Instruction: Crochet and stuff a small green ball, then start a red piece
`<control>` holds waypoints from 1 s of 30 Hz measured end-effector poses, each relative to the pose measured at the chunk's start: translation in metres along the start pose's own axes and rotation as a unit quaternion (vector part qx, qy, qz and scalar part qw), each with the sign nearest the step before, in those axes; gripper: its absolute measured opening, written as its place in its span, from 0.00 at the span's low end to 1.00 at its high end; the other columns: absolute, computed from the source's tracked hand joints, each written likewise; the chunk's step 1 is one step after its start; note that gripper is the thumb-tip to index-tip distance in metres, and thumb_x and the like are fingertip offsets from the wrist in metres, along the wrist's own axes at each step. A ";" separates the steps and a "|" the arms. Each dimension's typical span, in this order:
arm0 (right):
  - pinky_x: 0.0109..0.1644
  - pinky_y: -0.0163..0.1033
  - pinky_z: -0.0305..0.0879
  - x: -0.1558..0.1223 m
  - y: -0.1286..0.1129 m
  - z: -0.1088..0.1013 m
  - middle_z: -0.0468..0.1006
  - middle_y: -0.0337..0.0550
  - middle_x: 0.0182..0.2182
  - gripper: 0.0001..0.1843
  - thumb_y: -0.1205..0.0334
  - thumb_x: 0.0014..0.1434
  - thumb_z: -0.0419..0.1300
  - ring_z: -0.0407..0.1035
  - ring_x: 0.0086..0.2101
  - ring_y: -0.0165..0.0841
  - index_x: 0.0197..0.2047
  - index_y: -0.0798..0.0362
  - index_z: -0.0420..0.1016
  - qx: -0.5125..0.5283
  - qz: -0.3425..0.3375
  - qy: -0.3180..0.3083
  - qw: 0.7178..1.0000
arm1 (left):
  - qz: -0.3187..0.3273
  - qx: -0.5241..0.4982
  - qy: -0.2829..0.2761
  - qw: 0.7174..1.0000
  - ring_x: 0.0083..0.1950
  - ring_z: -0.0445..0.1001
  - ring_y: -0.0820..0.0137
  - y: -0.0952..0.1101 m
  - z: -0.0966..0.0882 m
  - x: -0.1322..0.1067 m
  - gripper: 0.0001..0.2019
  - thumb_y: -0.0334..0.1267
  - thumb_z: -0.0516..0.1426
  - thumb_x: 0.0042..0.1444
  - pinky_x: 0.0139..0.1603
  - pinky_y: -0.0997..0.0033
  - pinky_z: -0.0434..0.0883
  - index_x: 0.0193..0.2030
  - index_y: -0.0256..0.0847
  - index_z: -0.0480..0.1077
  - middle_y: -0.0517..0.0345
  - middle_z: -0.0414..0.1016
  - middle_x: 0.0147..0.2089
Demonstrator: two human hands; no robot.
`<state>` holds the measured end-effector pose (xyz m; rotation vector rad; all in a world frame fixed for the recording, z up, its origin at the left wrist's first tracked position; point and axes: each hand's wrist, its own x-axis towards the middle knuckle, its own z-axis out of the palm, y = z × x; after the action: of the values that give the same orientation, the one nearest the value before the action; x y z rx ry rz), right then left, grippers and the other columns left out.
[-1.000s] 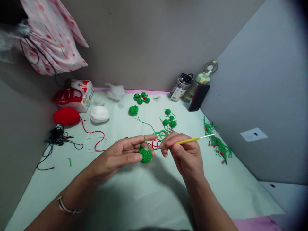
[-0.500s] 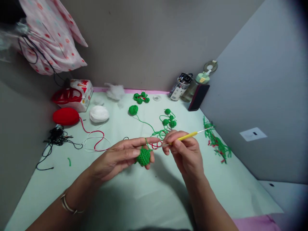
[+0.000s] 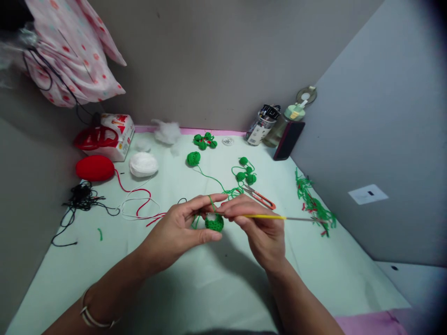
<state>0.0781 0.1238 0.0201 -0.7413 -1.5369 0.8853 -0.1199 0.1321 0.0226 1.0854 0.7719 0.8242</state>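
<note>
A small green crocheted piece [image 3: 214, 224], cupped with white filling showing at its opening, sits in my left hand [image 3: 176, 230]. Green yarn loops over that hand's raised index finger. My right hand [image 3: 260, 232] grips a crochet hook [image 3: 267, 217] with a yellow handle, lying almost level, its metal tip at the upper edge of the green piece. Green yarn runs away behind my fingers toward a small green yarn ball [image 3: 193, 159]. Just beyond my right hand lie orange-handled thread snips [image 3: 260, 197].
Red yarn [image 3: 95, 168], white yarn [image 3: 144, 164] and tangled black cord [image 3: 82, 197] lie at left. Green crocheted balls [image 3: 247, 176] are ahead. Green scraps [image 3: 314, 204] lie at right. A pen cup [image 3: 260, 126], bottle [image 3: 281, 128] and phone [image 3: 289, 140] stand at the back.
The green piece has tipped so its filled opening shows. My right hand has moved left, and the hook has swung level with its tip at the piece. The snips have come into view.
</note>
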 end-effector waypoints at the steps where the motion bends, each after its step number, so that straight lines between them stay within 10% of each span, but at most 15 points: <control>1: 0.41 0.44 0.76 0.000 0.001 0.000 0.87 0.44 0.38 0.07 0.59 0.70 0.63 0.79 0.39 0.37 0.44 0.46 0.85 0.033 0.021 0.004 0.999 | 0.002 0.011 0.006 1.000 0.59 0.73 0.58 0.001 0.000 -0.001 0.28 0.38 0.74 0.50 0.67 0.56 0.65 0.60 0.53 0.80 0.55 0.79 0.52; 12: 0.36 0.40 0.74 0.005 0.001 -0.005 0.83 0.44 0.31 0.13 0.51 0.70 0.62 0.75 0.32 0.33 0.39 0.51 0.78 0.137 0.126 -0.008 0.983 | 0.033 0.092 0.005 0.995 0.51 0.71 0.61 0.009 -0.001 -0.003 0.24 0.36 0.71 0.54 0.59 0.58 0.67 0.58 0.54 0.81 0.57 0.74 0.46; 30: 0.47 0.49 0.77 -0.002 -0.007 -0.011 0.85 0.45 0.40 0.11 0.67 0.73 0.56 0.79 0.42 0.38 0.52 0.48 0.78 -0.128 -0.095 -0.111 0.981 | -0.019 0.086 0.045 0.995 0.49 0.70 0.61 0.002 -0.001 0.000 0.28 0.38 0.72 0.50 0.59 0.56 0.64 0.60 0.50 0.80 0.58 0.73 0.42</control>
<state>0.0892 0.1198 0.0258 -0.6801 -1.9117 0.6510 -0.1212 0.1332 0.0246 1.1886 0.9515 0.7892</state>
